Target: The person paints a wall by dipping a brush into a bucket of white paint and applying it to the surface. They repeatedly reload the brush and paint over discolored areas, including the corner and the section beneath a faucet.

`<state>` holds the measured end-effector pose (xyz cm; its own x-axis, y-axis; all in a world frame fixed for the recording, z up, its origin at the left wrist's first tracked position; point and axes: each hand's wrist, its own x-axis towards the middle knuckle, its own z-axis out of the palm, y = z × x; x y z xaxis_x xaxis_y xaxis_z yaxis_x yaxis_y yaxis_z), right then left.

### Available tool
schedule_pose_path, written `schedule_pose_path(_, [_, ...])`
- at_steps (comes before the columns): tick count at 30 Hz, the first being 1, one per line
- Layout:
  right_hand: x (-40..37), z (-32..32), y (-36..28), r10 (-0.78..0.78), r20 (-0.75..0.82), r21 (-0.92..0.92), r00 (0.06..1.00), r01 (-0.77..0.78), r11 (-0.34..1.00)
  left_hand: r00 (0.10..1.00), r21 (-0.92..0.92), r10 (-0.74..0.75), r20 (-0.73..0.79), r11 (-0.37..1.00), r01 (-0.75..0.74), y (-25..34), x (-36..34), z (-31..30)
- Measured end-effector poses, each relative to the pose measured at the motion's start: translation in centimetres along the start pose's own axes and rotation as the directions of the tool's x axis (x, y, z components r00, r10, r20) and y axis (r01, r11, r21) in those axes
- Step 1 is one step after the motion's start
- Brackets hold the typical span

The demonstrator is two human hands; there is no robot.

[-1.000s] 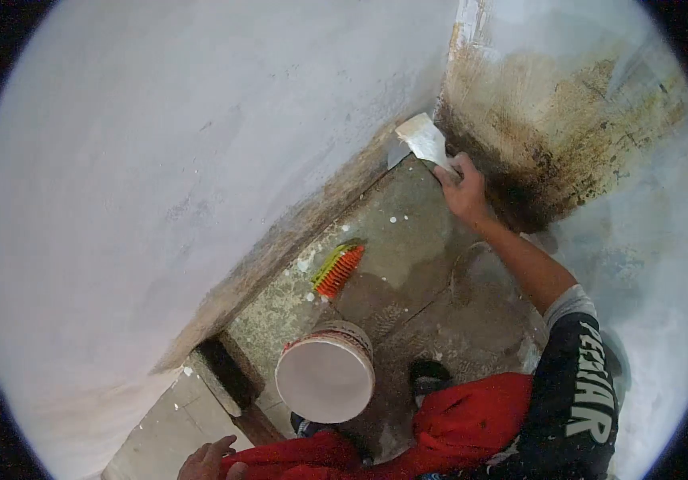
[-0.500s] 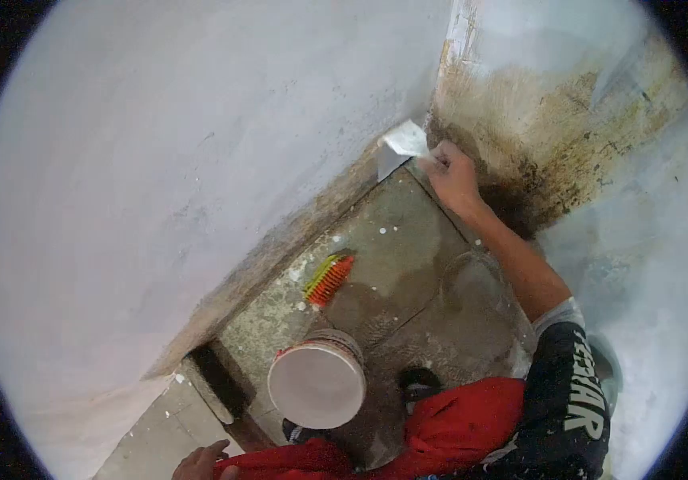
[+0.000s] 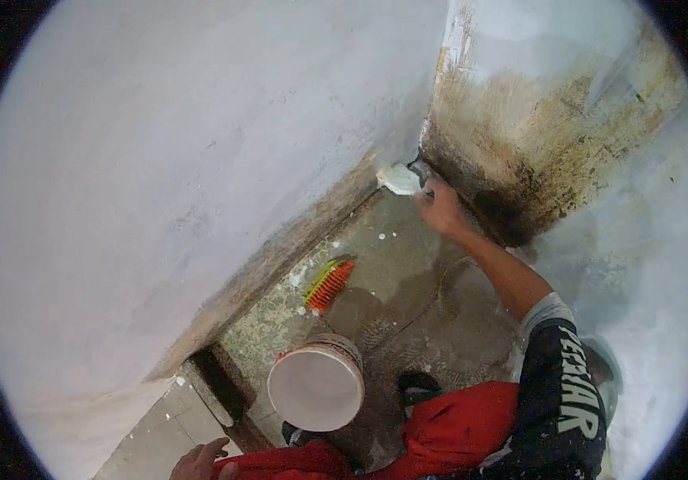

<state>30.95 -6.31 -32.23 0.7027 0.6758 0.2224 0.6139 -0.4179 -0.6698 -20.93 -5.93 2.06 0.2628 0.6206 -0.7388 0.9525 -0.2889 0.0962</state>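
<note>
My right hand (image 3: 442, 206) reaches low into the wall corner, its fingers closed on a white flat piece (image 3: 400, 179). That piece lies against the foot of the left wall; its exact kind is blurred. My left hand (image 3: 198, 462) rests by my red-trousered left knee at the bottom edge, fingers loosely apart and holding nothing visible. Between my arm and the left wall, a scrub brush (image 3: 329, 286) with orange bristles and a yellow-green body lies on the floor. Nearer to me stands a pale bucket (image 3: 316, 390), its open top facing me.
The right wall (image 3: 552, 152) carries brown and black stains down to the floor. A grimy band runs along the base of the left wall (image 3: 200, 160). The tiled floor (image 3: 396, 256) looks wet, with white spots. A dark-edged step (image 3: 216, 384) lies left of the bucket.
My right hand has moved down and slightly left, bringing the white piece from the wall base to nearer the floor edge. My left hand, the brush and the bucket have barely shifted.
</note>
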Motion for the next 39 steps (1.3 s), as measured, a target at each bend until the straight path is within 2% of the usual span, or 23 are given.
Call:
schedule_pose_path(1, [0.3, -0.5, -0.2, -0.005, -0.004, 0.001, 1.000, 0.005, 1.000, 1.000, 0.016, 0.022, -0.017, 1.000, -0.021, -0.1, 0.0, 0.1])
schedule_pose_path(3, [1.3, -2.3, -1.6, 0.109, 0.219, -0.107, 0.970, -0.087, 0.990, 0.999, 0.022, 0.022, -0.025, 1.000, -0.022, -0.2, -0.2, 0.2])
schedule_pose_path(4, [2.2, -3.3, -3.1, 0.107, 0.220, -0.107, 0.970, -0.085, 0.991, 0.999, 0.031, 0.024, -0.028, 0.999, -0.023, -0.2, -0.3, 0.2])
schedule_pose_path(6, [4.0, -5.5, -6.5, -0.004, 0.027, -0.061, 1.000, 0.006, 0.998, 1.000, 0.003, 0.013, -0.022, 1.000, -0.013, 0.0, -0.3, 0.1])
schedule_pose_path(7, [4.0, -6.9, -7.3, -0.003, 0.028, -0.061, 1.000, 0.005, 0.998, 1.000, -0.021, 0.002, -0.017, 1.000, -0.003, 0.1, -0.3, 0.1])
schedule_pose_path(9, [3.9, -8.9, -8.1, -0.119, -0.199, 0.194, 0.973, 0.158, 0.968, 1.000, -0.016, 0.001, -0.021, 1.000, -0.001, -0.1, -0.3, 0.1])
schedule_pose_path(10, [3.9, -9.1, -7.9, -0.121, -0.196, 0.189, 0.973, 0.159, 0.969, 1.000, -0.021, 0.000, -0.023, 1.000, -0.001, -0.2, -0.3, 0.3])
schedule_pose_path(12, [3.8, -9.8, -7.5, -0.117, -0.349, 0.264, 0.930, 0.217, 0.940, 1.000, -0.024, 0.013, -0.018, 1.000, -0.013, -0.2, 0.0, 0.4])
schedule_pose_path(16, [4.5, -6.2, -4.8, -0.142, -0.388, 0.274, 0.910, 0.261, 0.926, 0.995, 0.016, 0.093, -0.037, 0.996, -0.093, 0.0, 0.0, 0.1])
schedule_pose_path(18, [3.5, -3.6, -2.9, -0.184, -0.281, 0.175, 0.942, 0.239, 0.955, 0.994, 0.019, 0.101, -0.046, 0.995, -0.100, -0.4, 0.0, 0.4])
schedule_pose_path(19, [3.0, -2.7, -1.8, -0.183, -0.285, 0.177, 0.941, 0.240, 0.955, 0.993, 0.018, 0.105, -0.048, 0.994, -0.104, -0.6, -0.1, 0.5])
schedule_pose_path(21, [2.1, -2.2, 1.2, -0.118, 0.041, 0.001, 0.992, 0.118, 0.993, 0.996, 0.001, 0.082, -0.039, 0.997, -0.082, -0.7, -0.2, 0.5])
schedule_pose_path(25, [2.6, -3.4, 3.5, -0.149, 0.112, -0.036, 0.982, 0.154, 0.987, 1.000, -0.039, 0.019, -0.001, 0.999, -0.019, -0.7, -0.5, 0.4])
schedule_pose_path(27, [4.8, -5.0, 2.2, 0.033, 0.159, -0.033, 0.987, -0.028, 0.999, 1.000, -0.008, 0.017, -0.017, 1.000, -0.017, -0.8, -0.6, 0.5])
schedule_pose_path(29, [7.2, -7.8, -1.5, -0.155, -0.020, -0.120, 0.988, 0.152, 0.981, 1.000, 0.022, 0.019, -0.024, 1.000, -0.018, -0.6, -0.7, 0.6])
schedule_pose_path(30, [6.9, -8.9, -3.1, -0.155, -0.017, -0.122, 0.988, 0.152, 0.981, 0.999, -0.004, 0.024, -0.028, 1.000, -0.024, -0.5, -0.8, 0.5])
schedule_pose_path(32, [5.8, -10.5, -5.0, -0.201, -0.341, 0.073, 0.919, 0.239, 0.968, 0.999, -0.033, 0.031, -0.022, 0.999, -0.032, -0.3, -0.9, 0.2])
schedule_pose_path(34, [6.3, -10.7, -3.8, -0.176, -0.300, 0.069, 0.938, 0.205, 0.976, 0.999, -0.009, 0.045, -0.019, 0.999, -0.045, -0.2, -0.5, 0.2])
schedule_pose_path(36, [6.3, -9.8, -4.1, -0.087, -0.383, 0.246, 0.920, 0.192, 0.950, 0.998, -0.003, 0.068, -0.016, 0.998, -0.068, 0.2, -0.1, 0.1])
schedule_pose_path(37, [6.4, -9.1, -3.9, -0.090, -0.383, 0.240, 0.919, 0.193, 0.951, 0.996, 0.013, 0.084, -0.030, 0.996, -0.084, 0.2, -0.1, 0.1])
schedule_pose_path(39, [6.8, -7.4, -3.2, -0.160, -0.417, 0.083, 0.895, 0.213, 0.974, 0.989, 0.027, 0.131, -0.072, 0.991, -0.129, 0.2, -0.2, 0.3])
